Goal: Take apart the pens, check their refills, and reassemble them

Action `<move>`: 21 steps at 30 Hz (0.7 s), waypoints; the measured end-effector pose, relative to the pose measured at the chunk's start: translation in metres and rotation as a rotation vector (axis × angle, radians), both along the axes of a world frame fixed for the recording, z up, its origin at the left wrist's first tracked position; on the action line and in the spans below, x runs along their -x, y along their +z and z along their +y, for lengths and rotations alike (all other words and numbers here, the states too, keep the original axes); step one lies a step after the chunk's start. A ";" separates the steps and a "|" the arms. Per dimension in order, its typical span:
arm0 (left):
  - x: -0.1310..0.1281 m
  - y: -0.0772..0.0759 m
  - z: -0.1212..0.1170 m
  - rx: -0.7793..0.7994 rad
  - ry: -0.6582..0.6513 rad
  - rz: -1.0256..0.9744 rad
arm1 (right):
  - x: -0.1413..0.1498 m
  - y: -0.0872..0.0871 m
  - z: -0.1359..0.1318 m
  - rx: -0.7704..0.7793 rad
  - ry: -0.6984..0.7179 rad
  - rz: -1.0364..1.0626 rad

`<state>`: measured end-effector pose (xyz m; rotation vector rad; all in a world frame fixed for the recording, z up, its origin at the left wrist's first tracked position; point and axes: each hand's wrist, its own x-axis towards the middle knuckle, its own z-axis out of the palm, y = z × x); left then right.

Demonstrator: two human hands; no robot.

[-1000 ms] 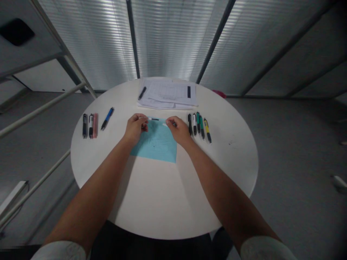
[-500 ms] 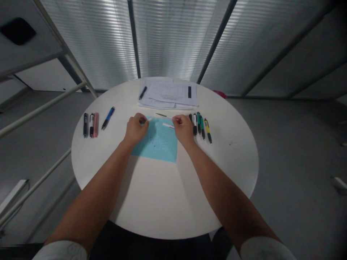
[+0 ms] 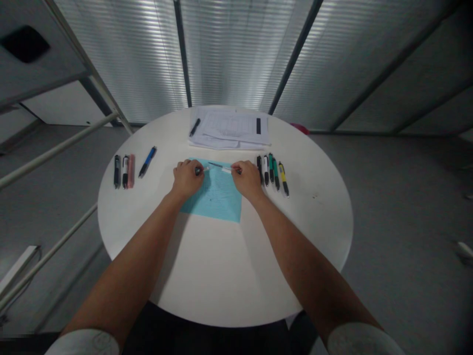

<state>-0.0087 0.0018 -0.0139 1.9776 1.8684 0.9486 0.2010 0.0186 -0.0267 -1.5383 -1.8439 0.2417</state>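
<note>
My left hand is closed on a small pen part, whose whitish end sticks out to the right; a dark bit shows between the fingers. Opposite it, my right hand pinches a thin pen refill, its dark tip pointing left toward the left hand. A short gap separates the tip from the pen part. Just below the refill is a white pen piece, partly behind the right fingertips; whether the fingers touch it I cannot tell. Under both hands lies a light blue sheet.
Several pens, among them a yellow-and-black pen, line up right of my right hand. On the left lie a blue pen and a pink pen beside dark ones. A paper stack with a black pen sits at the round table's far side.
The right hand has shifted slightly left and down, bringing the refill's tip nearer the left hand. My left hand has turned a little, and its pen part shows more.
</note>
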 end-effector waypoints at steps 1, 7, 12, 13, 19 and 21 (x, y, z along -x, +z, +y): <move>0.000 0.001 0.000 0.001 0.002 -0.012 | 0.000 0.000 0.000 -0.002 0.000 0.007; 0.003 0.002 0.003 -0.061 -0.002 -0.222 | -0.003 -0.002 0.003 -0.007 0.014 0.137; 0.006 0.009 0.006 -0.089 0.041 -0.876 | -0.005 -0.003 0.008 -0.027 -0.011 0.403; 0.007 0.012 0.006 -0.069 0.037 -1.078 | -0.006 -0.003 0.009 -0.028 -0.015 0.467; 0.015 0.022 0.007 0.118 0.105 -1.635 | -0.011 -0.004 0.017 0.018 -0.045 0.720; 0.017 0.020 0.009 0.134 0.134 -1.691 | -0.012 -0.004 0.017 -0.012 -0.086 0.736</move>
